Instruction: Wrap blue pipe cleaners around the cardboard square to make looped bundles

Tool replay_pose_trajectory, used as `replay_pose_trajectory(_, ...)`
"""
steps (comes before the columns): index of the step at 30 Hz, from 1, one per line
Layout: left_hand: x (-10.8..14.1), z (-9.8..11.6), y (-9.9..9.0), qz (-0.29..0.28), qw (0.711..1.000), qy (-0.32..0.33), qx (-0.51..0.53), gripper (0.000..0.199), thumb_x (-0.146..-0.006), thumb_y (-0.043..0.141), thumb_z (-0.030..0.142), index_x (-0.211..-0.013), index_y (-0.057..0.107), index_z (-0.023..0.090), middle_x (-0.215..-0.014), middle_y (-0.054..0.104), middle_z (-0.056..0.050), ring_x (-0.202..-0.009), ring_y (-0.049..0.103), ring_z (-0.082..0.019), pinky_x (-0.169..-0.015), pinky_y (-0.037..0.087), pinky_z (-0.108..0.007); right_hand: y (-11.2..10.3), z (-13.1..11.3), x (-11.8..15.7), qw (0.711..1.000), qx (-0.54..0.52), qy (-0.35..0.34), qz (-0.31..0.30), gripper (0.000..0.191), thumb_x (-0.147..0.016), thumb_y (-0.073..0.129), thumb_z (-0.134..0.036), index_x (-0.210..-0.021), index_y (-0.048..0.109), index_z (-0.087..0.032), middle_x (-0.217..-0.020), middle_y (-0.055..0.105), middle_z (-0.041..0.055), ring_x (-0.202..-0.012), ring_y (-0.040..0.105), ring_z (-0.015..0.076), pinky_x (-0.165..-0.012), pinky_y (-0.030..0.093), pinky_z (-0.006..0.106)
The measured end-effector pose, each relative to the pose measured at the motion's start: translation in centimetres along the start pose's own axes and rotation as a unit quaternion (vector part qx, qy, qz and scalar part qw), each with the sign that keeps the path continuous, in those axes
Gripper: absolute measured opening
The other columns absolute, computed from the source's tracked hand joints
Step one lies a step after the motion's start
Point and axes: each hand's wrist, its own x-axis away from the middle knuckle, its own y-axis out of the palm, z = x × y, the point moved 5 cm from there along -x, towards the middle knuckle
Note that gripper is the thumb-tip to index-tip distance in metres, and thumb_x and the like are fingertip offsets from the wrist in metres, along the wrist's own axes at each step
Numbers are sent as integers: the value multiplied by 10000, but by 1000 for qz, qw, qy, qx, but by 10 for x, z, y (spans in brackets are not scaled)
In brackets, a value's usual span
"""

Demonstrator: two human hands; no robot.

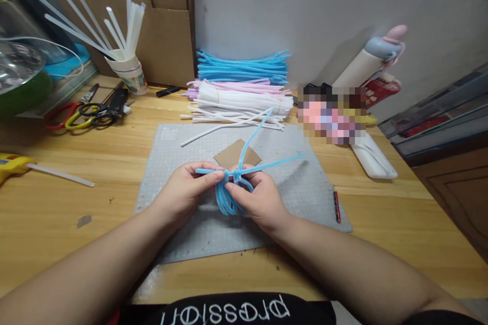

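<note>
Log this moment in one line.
left hand: pinches blue stems | right hand: holds blue stems | beneath: grey mat | beyond: brown card, white bundle

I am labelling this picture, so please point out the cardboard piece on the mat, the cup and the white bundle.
Cardboard piece (236,151): head view, visible middle.
Cup (132,73): head view, side wall.
White bundle (236,99): head view, middle of stems.

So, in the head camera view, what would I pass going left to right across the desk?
Red-handled scissors, printed cup, left hand, right hand, narrow red-and-black stick, white oblong object.
</note>
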Motion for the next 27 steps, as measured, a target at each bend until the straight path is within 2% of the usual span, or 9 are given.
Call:
replay_pose_trajectory(8, 0, 0, 1, -3, 1000, 0, 7, 105, -663, 804, 258, -711, 741, 190, -685, 706, 14, -617, 601, -87, -641, 461, -192, 0, 0, -1, 1000, 1, 1, -4, 88, -718, 659, -245, -765, 620, -181, -738, 599, -14, -697, 559, 124, -691, 461, 280)
replay_pose_trajectory(15, 0, -5, -1, -9, 1000, -9, 4, 168, -660, 811, 235, -818, 759, 217, -822, 739, 0, -732, 643, -109, -713, 483, -202, 0, 1, -1, 1000, -15, -5, -6, 93, -726, 659, -232, -802, 635, -184, -782, 622, -6, -730, 570, 126, -706, 472, 278)
replay_pose_trajectory(23, 0, 0, -3, 3, 998, 22, -55, 97, -682, 784, 256, -734, 743, 185, -781, 711, -17, -745, 626, -134, -720, 471, -226, 1, 4, -1, 1000, -3, 10, -18, 96, -744, 660, -256, -811, 656, -186, -795, 624, 4, -746, 568, 136, -722, 463, 296)
replay_pose_trajectory(27, 1, 3, -2, 11, 996, 33, -80, 113, -695, 770, 278, -733, 731, 179, -784, 698, -19, -743, 618, -140, -712, 467, -236, 2, 5, -2, 999, -45, 11, -7, 161, -718, 703, -279, -837, 622, -206, -817, 634, -1, -778, 584, 142, -746, 477, 299)
